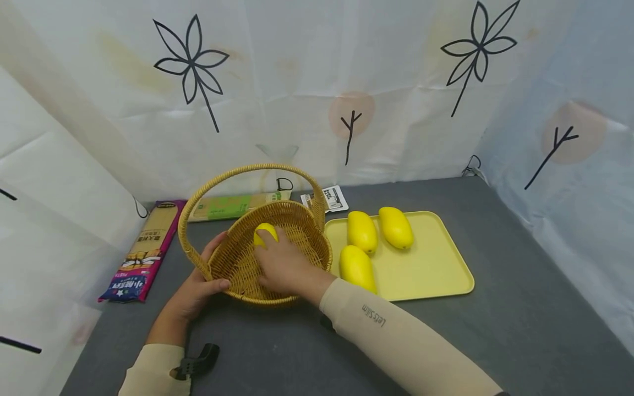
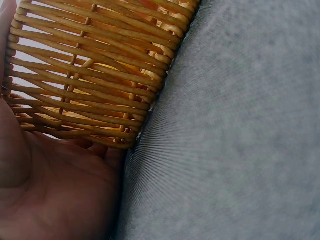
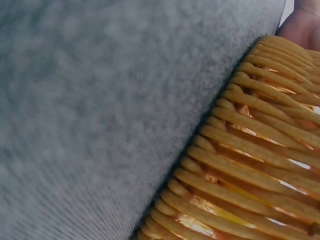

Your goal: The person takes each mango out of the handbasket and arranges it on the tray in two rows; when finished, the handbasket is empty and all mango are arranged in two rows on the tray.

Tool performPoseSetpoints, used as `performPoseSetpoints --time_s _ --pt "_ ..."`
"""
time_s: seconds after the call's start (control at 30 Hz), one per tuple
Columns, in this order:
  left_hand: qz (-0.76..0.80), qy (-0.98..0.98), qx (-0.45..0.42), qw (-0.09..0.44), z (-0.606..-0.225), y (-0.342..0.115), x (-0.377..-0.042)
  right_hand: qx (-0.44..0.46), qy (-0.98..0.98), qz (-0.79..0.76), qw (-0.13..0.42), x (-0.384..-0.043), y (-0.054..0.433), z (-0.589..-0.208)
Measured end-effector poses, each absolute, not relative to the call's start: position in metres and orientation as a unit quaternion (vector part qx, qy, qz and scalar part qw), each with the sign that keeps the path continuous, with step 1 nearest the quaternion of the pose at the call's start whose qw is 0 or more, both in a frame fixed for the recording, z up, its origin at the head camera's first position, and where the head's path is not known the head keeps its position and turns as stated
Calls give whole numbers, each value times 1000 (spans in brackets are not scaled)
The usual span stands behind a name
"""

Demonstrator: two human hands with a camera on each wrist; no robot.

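A woven wicker basket (image 1: 236,268) with a tall arched handle stands on the grey table. My left hand (image 1: 196,289) grips its left side, thumb over the rim and fingers outside the wall; the left wrist view shows the palm (image 2: 65,190) against the weave. Inside the basket, my right hand (image 1: 284,265) holds a yellow mango (image 1: 267,233) from above. It is partly covered by the fingers. Right of the basket, three more mangoes (image 1: 362,231) lie on a pale yellow tray (image 1: 426,269). In the right wrist view the basket wall (image 3: 245,145) hides the right hand.
A magenta pasta packet (image 1: 146,247) lies at the table's left. Behind the basket are a green noodle packet (image 1: 230,207) and a small white packet (image 1: 334,199). Printed fabric (image 1: 297,82) walls the table's back and sides.
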State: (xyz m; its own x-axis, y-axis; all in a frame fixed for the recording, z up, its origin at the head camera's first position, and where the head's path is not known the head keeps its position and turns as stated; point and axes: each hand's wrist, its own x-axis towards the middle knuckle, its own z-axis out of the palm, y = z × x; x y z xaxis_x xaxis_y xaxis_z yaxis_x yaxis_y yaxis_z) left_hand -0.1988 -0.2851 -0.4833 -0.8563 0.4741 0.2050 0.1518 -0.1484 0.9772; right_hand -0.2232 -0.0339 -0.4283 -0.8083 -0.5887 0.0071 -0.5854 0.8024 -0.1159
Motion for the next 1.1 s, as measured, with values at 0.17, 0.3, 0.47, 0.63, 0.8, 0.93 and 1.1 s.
performPoseSetpoints --time_s 0.17,0.3,0.47,0.63,0.8,0.93,1.1 --pt "720 637 249 113 -484 -285 -200 -250 965 -71 -26 -225 -35 -428" --pt "726 630 252 115 -486 -286 -200 -204 973 -101 -25 -226 -33 -429" --pt "729 627 249 116 -488 -287 -201 -171 978 -122 -17 -224 -30 -429" --pt "728 629 246 113 -488 -287 -200 -157 970 -188 1 -224 -26 -427" --pt "724 637 241 113 -485 -285 -199 -171 959 -223 16 -226 -22 -426" --pt "721 641 238 114 -484 -285 -198 -192 950 -248 6 -227 -21 -425" --pt "718 645 236 113 -484 -285 -198 -197 931 -306 21 -228 -20 -422"
